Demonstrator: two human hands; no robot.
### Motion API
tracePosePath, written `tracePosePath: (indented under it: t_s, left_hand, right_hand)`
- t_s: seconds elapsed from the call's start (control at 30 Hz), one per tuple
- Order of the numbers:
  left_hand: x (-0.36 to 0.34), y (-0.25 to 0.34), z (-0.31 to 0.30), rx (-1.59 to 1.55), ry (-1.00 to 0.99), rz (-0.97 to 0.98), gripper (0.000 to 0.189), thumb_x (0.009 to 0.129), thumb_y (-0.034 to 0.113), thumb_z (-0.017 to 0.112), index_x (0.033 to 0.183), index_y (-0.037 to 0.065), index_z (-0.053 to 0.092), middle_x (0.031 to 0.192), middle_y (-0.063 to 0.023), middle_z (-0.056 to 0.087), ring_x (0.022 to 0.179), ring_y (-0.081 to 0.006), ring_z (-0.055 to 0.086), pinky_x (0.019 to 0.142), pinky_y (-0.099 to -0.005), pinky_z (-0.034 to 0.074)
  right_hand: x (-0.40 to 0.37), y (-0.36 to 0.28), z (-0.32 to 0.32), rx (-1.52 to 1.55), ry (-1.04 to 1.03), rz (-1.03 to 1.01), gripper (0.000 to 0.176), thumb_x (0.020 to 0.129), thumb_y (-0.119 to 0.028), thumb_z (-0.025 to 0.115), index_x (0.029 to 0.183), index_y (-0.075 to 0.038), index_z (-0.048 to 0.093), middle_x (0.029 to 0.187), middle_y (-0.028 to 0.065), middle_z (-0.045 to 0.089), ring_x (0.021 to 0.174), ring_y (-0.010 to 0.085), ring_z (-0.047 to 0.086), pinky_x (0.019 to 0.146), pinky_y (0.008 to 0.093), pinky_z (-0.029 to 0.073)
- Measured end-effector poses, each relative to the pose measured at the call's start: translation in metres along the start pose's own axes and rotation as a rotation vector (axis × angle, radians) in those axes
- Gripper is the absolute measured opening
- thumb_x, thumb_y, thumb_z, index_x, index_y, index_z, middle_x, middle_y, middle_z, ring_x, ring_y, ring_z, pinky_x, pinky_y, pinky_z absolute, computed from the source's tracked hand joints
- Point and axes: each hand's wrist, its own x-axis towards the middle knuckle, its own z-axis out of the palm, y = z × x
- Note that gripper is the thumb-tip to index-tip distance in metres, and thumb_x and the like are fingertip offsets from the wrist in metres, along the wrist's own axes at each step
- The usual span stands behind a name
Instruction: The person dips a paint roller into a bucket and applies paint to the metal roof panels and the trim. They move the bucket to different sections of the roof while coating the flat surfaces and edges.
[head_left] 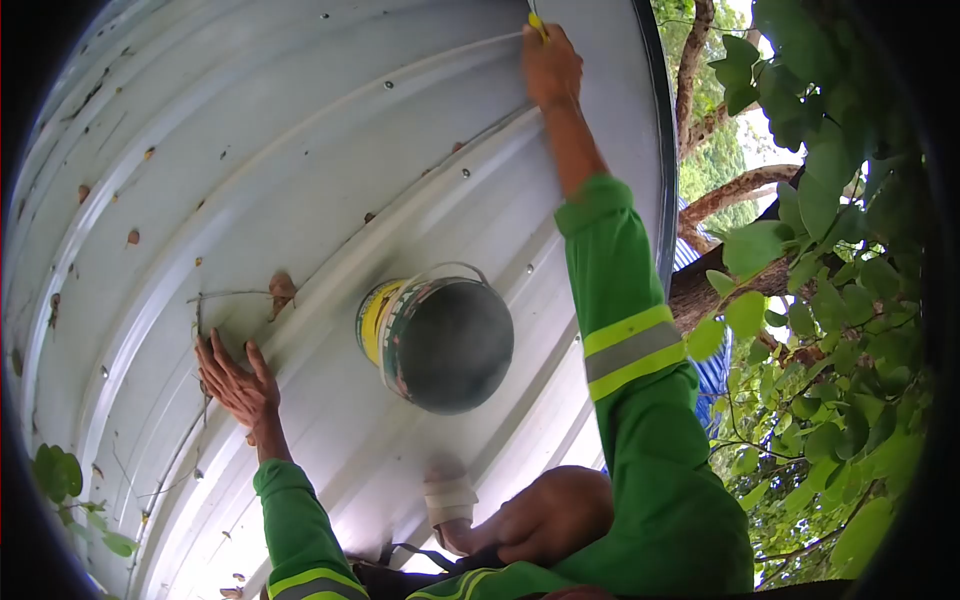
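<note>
My left hand (237,383) lies with its fingers spread on the ribbed metal roof (300,180), beside a thin twig (235,295) and a dry brown leaf (282,290). At the top of the view, near the roof's dark edge, my right hand (552,65) is closed around a yellow-handled tool (538,24); its far end is cut off by the frame. Between my arms a bucket (455,345) with a yellow and green label and a wire handle rests on the roof, its inside dark.
Screws, fallen leaves and twigs dot the roof. Along its right side runs a dark edge (662,150), with tree branches (740,190) and green foliage (840,400) beyond. Blue corrugated sheeting (711,380) shows behind my right sleeve. A bent knee (560,510) is at the bottom.
</note>
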Motion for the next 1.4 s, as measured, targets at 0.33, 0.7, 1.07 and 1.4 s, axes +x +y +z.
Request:
tracePosePath:
  t_s: [0.33, 0.7, 1.07, 1.4]
  left_hand:
    - [-0.001, -0.002, 0.0, -0.036, 0.01, -0.027, 0.062, 0.096, 0.044, 0.049, 0.148, 0.013, 0.038, 0.155, -0.0149, 0.033, 0.142, -0.0339, 0.032, 0.116, -0.0521, 0.022]
    - [0.004, 0.005, -0.006, -0.018, -0.028, -0.017, 0.063, 0.095, 0.042, 0.051, 0.148, 0.012, 0.037, 0.155, -0.0158, 0.032, 0.142, -0.0341, 0.031, 0.117, -0.0523, 0.021]
    - [0.005, 0.006, -0.011, -0.011, -0.033, -0.034, 0.06, 0.096, 0.042, 0.049, 0.147, 0.012, 0.038, 0.155, -0.0156, 0.031, 0.143, -0.0341, 0.03, 0.117, -0.0529, 0.02]
    - [0.002, 0.005, -0.01, -0.029, -0.043, -0.01, 0.062, 0.094, 0.038, 0.054, 0.148, 0.013, 0.037, 0.156, -0.0161, 0.029, 0.144, -0.0349, 0.028, 0.117, -0.0536, 0.019]
  right_hand:
    - [-0.151, 0.122, -0.013, 0.052, 0.022, -0.029, 0.027, 0.1, -0.03, 0.051, 0.116, -0.01, 0.059, 0.099, 0.0185, 0.068, 0.091, 0.0443, 0.064, 0.077, 0.0521, 0.05]
    - [0.019, -0.029, 0.029, 0.015, -0.001, -0.006, 0.039, 0.096, -0.045, 0.049, 0.119, -0.015, 0.06, 0.105, 0.021, 0.068, 0.104, 0.0435, 0.062, 0.088, 0.0527, 0.049]
    - [-0.115, 0.1, -0.057, 0.055, 0.01, 0.097, 0.034, 0.098, -0.04, 0.052, 0.11, -0.01, 0.062, 0.096, 0.0212, 0.068, 0.094, 0.044, 0.063, 0.08, 0.051, 0.049]
    - [0.091, -0.042, -0.03, 0.098, -0.022, 0.006, 0.042, 0.092, -0.046, 0.052, 0.102, -0.009, 0.067, 0.101, 0.019, 0.067, 0.09, 0.0395, 0.061, 0.078, 0.0483, 0.05]
